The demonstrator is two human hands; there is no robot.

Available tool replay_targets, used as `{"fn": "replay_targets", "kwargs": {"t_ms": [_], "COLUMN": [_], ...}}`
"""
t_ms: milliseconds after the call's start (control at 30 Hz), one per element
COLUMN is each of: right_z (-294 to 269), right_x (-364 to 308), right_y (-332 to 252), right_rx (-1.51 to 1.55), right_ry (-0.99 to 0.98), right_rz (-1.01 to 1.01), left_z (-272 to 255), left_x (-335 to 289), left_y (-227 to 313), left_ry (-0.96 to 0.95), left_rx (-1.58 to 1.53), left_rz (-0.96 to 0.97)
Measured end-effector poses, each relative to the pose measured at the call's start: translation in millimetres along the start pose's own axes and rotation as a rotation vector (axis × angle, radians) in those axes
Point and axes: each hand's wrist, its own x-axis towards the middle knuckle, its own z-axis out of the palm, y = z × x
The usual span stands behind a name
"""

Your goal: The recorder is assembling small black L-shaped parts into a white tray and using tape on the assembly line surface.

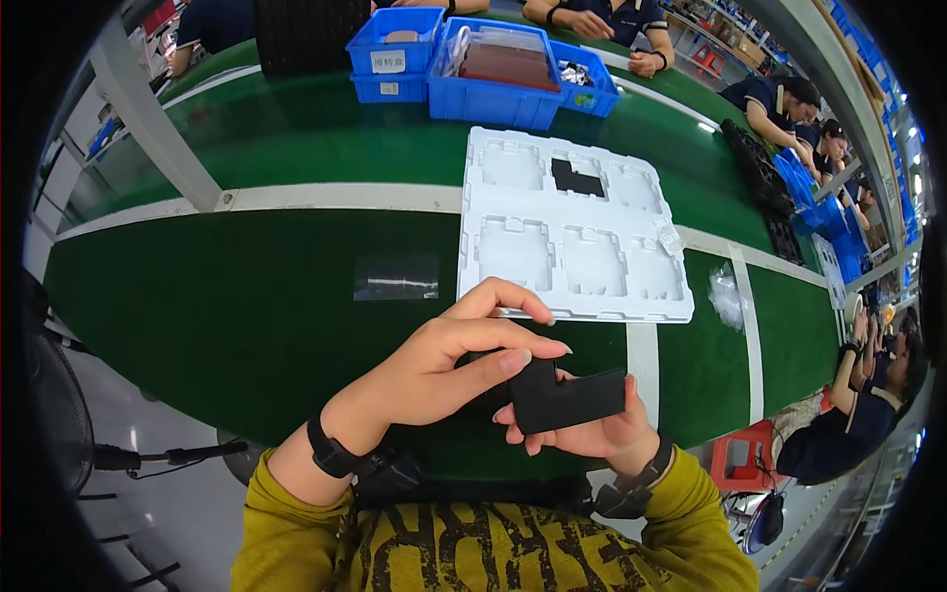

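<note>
Both my hands hold a flat black L-shaped part (567,398) low in the view, just above my chest. My left hand (454,360) pinches its left end with thumb and fingers. My right hand (602,434) cups it from underneath. Just beyond them on the green belt lies a white moulded tray (572,306) with several pockets. One far pocket holds another black part (577,181); the other pockets look bare.
Blue bins (493,94) stand at the belt's far side, one holding brown sheets. A small clear bag (728,296) lies right of the tray and a clear film (397,278) left of it. Other people sit along the far and right sides. A grey post (158,128) rises at left.
</note>
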Motion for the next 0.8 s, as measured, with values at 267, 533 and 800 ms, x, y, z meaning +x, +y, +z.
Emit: {"fn": "replay_targets", "kwargs": {"t_ms": [267,533,800], "right_z": [1,4,-1], "right_x": [-7,-22,-15], "right_y": [-5,-39,-27], "right_rx": [-0.061,-1.841,-2.048], "right_ry": [0.080,0.243,0.148], "right_rz": [-0.070,-0.152,0.013], "left_z": [5,-14,-13], "left_x": [1,-33,-40], "left_y": [-6,-6,-13], "left_ry": [0.053,-0.463,-0.614], "left_rx": [0.097,0.815,0.826], "left_rz": [-0.007,-0.271,-0.302]}}
